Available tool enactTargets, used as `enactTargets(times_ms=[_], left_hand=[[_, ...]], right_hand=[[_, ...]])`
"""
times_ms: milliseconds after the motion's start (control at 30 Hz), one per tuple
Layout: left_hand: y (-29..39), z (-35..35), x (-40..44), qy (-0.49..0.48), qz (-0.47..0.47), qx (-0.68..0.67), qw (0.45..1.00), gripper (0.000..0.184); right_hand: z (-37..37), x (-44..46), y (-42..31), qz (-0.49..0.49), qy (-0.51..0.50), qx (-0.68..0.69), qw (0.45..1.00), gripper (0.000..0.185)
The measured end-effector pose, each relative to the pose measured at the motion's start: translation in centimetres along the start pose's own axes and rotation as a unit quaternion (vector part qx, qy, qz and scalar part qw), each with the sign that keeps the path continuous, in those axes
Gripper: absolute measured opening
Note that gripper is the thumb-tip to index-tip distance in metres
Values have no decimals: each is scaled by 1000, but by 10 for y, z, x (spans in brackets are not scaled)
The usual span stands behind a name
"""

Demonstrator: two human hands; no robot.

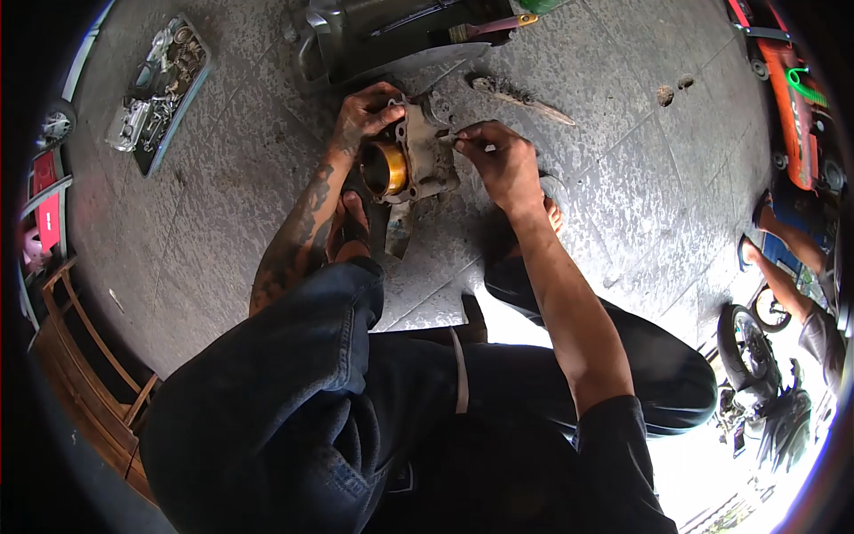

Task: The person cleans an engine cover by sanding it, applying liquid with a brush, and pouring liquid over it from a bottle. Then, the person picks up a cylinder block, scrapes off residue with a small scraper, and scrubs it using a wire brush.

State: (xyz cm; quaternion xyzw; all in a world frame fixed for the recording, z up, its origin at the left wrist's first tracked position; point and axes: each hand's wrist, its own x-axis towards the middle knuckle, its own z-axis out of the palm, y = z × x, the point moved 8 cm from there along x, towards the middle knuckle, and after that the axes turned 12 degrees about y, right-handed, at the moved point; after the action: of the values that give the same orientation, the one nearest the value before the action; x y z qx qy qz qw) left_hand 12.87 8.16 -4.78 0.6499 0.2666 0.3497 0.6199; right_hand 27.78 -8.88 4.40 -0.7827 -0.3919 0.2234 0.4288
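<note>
An engine cylinder block (431, 158) is tilted in front of me, with its round bore (384, 169) facing left and shining yellow-orange inside. My left hand (369, 109) grips the block's upper left edge, fingers closed around it. At the block's right side, my right hand (503, 162) is closed in a pinch, thumb and forefinger together close to the metal. Whatever sits between those fingertips is too small to make out. Below the block, a flat piece (398, 230) shows on the floor near my foot.
A wire brush (525, 100) lies on the grey floor beyond the block. Behind it stands a dark basin (391, 67) with a paintbrush (485, 29) across it. Metal parts fill a tray (160, 147) at upper left. An orange jack (792, 116) and another person's arm (783, 271) are at right.
</note>
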Motion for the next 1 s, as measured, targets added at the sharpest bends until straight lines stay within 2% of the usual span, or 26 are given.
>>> enactTargets(times_ms=[33,100,167,233,333,467,533,633,667,800,1000], left_hand=[[6,0,1,8,31,10,999,33],[8,1,1,12,21,18,1000,34],[7,-1,-1,18,7,23,1000,34],[4,-1,-1,13,3,13,1000,34],[0,-1,-2,27,-22,15,999,34],[-2,-2,-3,32,-36,2,999,33],[10,3,-2,11,25,4,1000,31],[9,7,-3,-1,-14,23,1000,29],[12,7,0,11,14,28,999,27],[15,7,-2,14,10,15,1000,25],[24,14,-3,-3,5,55,998,27]], right_hand=[[3,-2,-1,-1,-1,1,1000,16],[1,-9,-18,-106,31,-42,993,13],[0,-20,-16,-96,23,-51,994,9],[-2,-29,-25,-158,21,-18,987,8],[-4,-17,-22,-156,62,-37,985,7],[2,-11,-22,-138,63,-52,987,9],[5,-24,-31,-186,1,15,982,9],[4,-31,-31,-183,-6,-43,982,10],[4,-27,-28,-181,14,-37,983,9],[2,-14,-31,-180,73,-83,977,9],[-1,-39,-32,-213,0,-59,975,9]])
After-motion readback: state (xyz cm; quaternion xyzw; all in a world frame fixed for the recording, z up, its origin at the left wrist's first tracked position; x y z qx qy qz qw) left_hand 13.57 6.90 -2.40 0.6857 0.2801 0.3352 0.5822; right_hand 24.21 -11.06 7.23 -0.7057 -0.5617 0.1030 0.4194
